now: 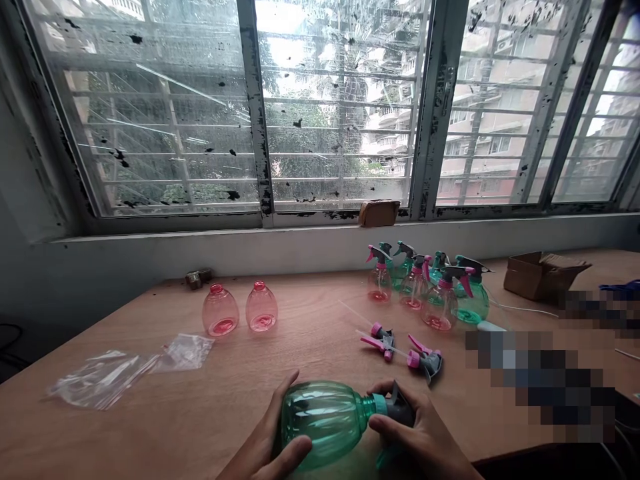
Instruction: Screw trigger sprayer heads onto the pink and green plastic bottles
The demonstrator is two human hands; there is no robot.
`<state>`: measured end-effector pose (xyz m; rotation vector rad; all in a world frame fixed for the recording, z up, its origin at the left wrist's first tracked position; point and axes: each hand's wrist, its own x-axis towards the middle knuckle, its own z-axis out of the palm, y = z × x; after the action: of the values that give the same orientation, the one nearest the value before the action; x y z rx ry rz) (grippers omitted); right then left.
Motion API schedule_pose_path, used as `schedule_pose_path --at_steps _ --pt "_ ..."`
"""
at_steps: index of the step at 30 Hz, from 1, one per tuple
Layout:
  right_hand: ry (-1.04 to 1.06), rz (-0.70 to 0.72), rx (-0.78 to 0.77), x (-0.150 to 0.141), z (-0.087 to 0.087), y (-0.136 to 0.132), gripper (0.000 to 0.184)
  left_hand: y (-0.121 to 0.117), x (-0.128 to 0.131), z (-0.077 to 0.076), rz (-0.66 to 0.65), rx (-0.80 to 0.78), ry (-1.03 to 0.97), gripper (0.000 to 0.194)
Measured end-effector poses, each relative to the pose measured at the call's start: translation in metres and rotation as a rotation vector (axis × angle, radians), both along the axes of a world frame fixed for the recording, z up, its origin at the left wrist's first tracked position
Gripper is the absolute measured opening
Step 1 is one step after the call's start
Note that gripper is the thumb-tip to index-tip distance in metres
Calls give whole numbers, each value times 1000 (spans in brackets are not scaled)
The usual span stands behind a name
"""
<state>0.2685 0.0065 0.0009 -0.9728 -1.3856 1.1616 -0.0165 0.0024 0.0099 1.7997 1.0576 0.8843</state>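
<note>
A green spray bottle (325, 423) lies sideways between my hands, above the front of the table. Its rounded base rests in my left hand (275, 433), whose thumb and fingers wrap around it. At the neck, my right hand (417, 423) is closed on the grey and teal spray head (397, 405), which sits on the bottle's mouth. Part of the trigger shows below my right hand. Just beyond lie two loose pink and grey spray heads, one (384, 341) with its thin tube pointing left, the other (425, 360) nearer my right hand.
Two pink bottles without heads (220, 312) stand at the back left. Several pink and green spray bottles (440, 307) with heads cluster at the back right, near an open cardboard box (537, 277). Clear plastic bags (105, 379) lie at left. A window (340, 107) rises behind the table (165, 427).
</note>
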Motion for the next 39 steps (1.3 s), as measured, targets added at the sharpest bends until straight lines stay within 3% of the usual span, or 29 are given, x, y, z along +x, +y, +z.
schedule_pose_path --at_steps 5,9,14,18,23,29,39 --pt "3 -35 -11 -1 0 0 38 -3 -1 -3 -77 175 -13 96" --pt "-26 -3 -3 -1 2 0 37 2 -3 -9 -98 181 -27 114" --pt "-21 -19 8 0 0 1 37 4 -4 -10 -41 71 6 87" --pt "3 2 -15 0 -1 1 38 0 -3 -5 -78 129 48 104" --pt "-27 -19 8 1 4 -1 35 -1 -3 -3 -122 163 64 112" --pt "-70 38 3 4 4 1 37 4 -5 -7 -61 77 45 83" --pt "-82 20 7 4 3 -1 38 0 -2 -6 -67 139 94 107"
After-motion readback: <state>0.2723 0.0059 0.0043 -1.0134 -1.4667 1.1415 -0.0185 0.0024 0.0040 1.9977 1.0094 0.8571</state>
